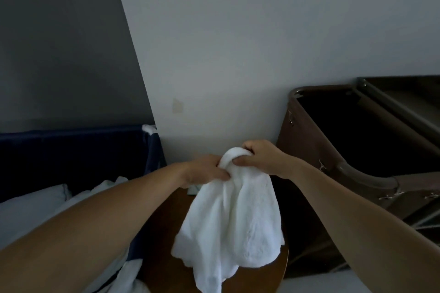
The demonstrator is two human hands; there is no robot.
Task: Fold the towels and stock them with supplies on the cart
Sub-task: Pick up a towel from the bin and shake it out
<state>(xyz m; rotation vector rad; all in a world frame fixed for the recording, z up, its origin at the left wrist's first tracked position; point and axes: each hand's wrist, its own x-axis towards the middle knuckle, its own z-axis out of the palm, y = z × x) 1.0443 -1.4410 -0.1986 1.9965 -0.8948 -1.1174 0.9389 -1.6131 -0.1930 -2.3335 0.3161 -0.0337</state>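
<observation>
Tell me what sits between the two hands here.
In the head view, the bunched top of the white towel fills the gap; left hand and right hand both grip it.

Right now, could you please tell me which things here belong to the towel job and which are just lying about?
Job: towel, gripped bunched by left hand and right hand; cart.
Lying about: table; bin; linen in it.

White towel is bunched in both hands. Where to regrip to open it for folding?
Probably the hanging edge, not the bunched top. The white towel hangs in loose folds from the left hand and right hand, its lowest tip dangling over the round wooden table. Hold the top with one hand and pinch that tip from below; true corners are hidden in the folds.
</observation>
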